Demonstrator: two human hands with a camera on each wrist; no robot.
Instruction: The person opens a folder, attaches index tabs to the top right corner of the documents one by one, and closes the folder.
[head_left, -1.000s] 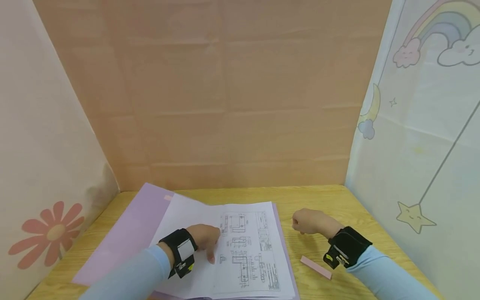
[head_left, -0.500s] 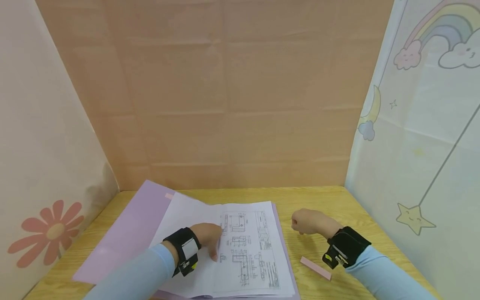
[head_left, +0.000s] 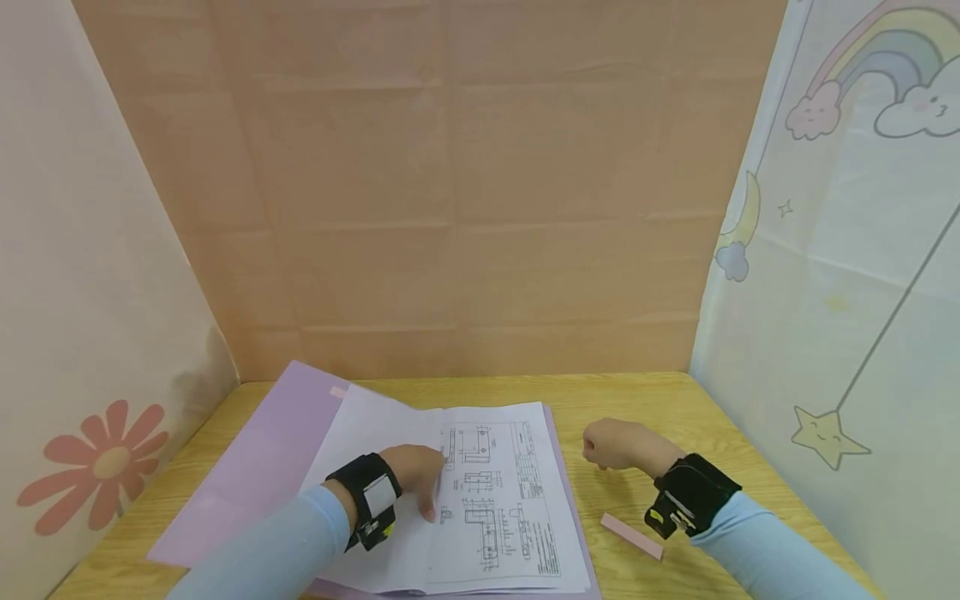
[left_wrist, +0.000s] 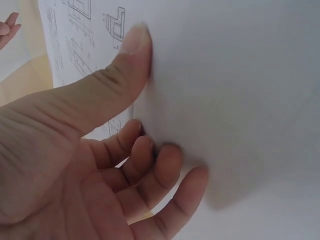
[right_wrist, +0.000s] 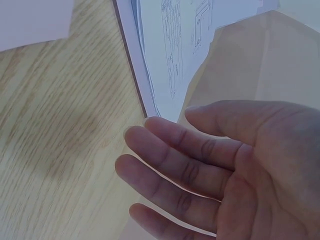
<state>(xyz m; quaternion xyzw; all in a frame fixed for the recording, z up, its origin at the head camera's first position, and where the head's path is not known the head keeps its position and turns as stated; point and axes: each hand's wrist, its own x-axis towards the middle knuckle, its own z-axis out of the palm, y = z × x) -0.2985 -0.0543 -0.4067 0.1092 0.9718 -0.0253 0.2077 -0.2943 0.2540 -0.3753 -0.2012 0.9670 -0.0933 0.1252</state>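
Observation:
An open lilac folder lies on the table with white sheets in it. The right-hand page carries printed technical drawings of bracket-like parts. My left hand rests on the paper near the fold between the pages. In the left wrist view its thumb and loosely bent fingers touch the white sheet, without a visible pinch. To the right of the folder my right hand hovers over or rests on the wood; which, I cannot tell. It holds nothing, and its fingers are relaxed.
A small pink strip lies on the wooden table between the folder and my right wrist. A brown paper-like panel stands behind the table. Pale printed walls flank both sides.
My left hand has shifted slightly to the right over the paper during the first half second, then stayed put. The right hand, folder and pink strip have barely moved.

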